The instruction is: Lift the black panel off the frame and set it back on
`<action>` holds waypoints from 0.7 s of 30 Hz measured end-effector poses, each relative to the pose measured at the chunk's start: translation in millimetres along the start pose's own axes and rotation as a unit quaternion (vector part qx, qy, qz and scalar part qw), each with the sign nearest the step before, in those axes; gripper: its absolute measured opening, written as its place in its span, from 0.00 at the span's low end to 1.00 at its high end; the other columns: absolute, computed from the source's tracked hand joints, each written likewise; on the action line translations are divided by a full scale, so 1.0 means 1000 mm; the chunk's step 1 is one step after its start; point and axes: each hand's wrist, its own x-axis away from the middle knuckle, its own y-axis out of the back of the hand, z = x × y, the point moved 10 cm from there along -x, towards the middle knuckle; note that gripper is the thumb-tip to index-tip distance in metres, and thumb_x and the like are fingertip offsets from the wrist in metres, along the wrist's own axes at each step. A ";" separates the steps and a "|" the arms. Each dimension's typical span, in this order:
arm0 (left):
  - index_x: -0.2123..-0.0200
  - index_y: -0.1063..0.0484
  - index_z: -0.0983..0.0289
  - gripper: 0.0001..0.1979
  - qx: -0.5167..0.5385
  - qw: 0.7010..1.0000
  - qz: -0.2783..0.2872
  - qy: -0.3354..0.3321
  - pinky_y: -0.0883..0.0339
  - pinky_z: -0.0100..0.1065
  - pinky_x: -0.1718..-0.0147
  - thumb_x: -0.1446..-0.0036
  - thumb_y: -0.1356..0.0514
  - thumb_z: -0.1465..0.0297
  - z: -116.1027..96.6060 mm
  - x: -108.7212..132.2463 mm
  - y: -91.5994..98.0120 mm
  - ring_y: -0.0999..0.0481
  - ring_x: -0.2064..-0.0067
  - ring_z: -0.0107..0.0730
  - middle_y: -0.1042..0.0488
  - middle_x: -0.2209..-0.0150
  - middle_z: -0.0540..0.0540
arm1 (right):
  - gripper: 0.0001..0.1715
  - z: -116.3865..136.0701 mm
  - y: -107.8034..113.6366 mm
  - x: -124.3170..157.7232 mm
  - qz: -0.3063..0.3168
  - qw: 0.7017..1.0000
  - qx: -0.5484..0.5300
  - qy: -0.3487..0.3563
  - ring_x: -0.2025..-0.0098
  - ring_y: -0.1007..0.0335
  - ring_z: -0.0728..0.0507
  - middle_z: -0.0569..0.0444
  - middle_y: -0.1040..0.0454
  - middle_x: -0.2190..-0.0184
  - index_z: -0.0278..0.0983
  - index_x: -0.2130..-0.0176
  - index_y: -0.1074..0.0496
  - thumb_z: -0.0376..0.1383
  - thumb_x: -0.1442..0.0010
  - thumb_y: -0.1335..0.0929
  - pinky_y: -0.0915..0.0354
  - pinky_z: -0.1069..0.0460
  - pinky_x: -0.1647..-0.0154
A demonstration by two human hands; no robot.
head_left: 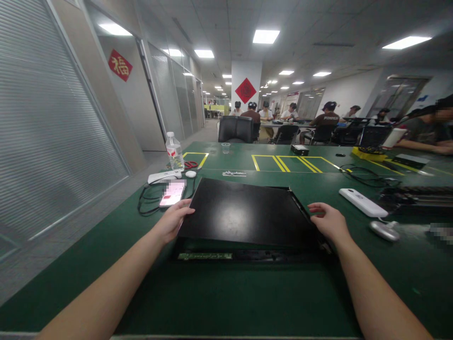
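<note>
A flat black display panel [244,212] lies tilted over a black frame [276,256], its left side raised. Along the frame's near edge shows a green circuit board strip [205,256]. My left hand [175,219] grips the panel's left edge, thumb on top and fingers at the side. At the right edge, my right hand [327,219] is beside the frame, its fingers curved and apart, with nothing visible between them. Whether its lower part touches the frame I cannot tell.
Left of the panel are a lit phone [173,192], a water bottle [175,152], red-handled scissors [191,165] and black cables. A white power bank [363,203] and a computer mouse [384,231] sit to the right. Yellow tape marks the green table [219,302]; several people sit beyond.
</note>
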 end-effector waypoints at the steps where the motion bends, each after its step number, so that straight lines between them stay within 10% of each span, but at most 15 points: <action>1: 0.60 0.27 0.65 0.19 0.001 1.000 0.001 0.001 0.25 0.32 0.75 0.58 0.38 0.84 0.000 0.001 -0.001 0.20 0.75 0.34 0.19 0.71 0.53 | 0.21 0.000 0.000 0.000 0.001 1.000 -0.002 0.002 0.71 0.26 0.47 0.53 0.20 0.67 0.38 0.63 0.23 0.27 0.59 0.33 0.35 0.53 0.69; 21: 0.59 0.31 0.63 0.18 0.001 1.000 -0.003 0.005 0.25 0.32 0.75 0.54 0.38 0.81 0.000 0.004 -0.001 0.20 0.74 0.34 0.19 0.71 0.53 | 0.15 0.002 -0.001 0.002 0.013 0.999 0.028 -0.015 0.69 0.26 0.44 0.53 0.21 0.71 0.39 0.64 0.22 0.36 0.55 0.31 0.37 0.51 0.68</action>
